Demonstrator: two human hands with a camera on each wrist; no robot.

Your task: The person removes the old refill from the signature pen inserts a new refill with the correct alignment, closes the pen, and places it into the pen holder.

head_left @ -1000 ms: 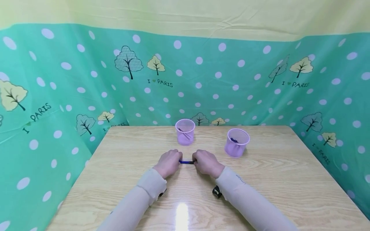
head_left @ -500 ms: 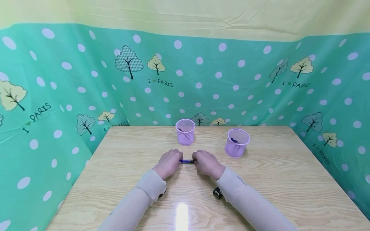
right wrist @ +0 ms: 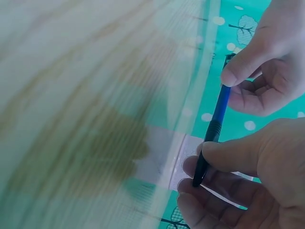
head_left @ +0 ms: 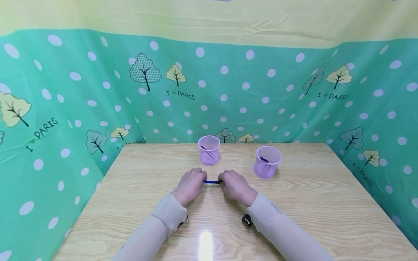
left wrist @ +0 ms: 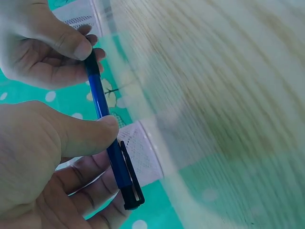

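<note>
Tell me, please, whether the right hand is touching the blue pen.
Touching: the right wrist view shows the right hand pinching the blue pen, with the thumb over it.

The table has a pale wood-grain top, the grain running mainly from side to side, and its glossy surface throws back a bright streak of light at the front. On it stand 2 round lilac containers, mouths up and apart: the left container near the far edge, the right container slightly closer.
</note>
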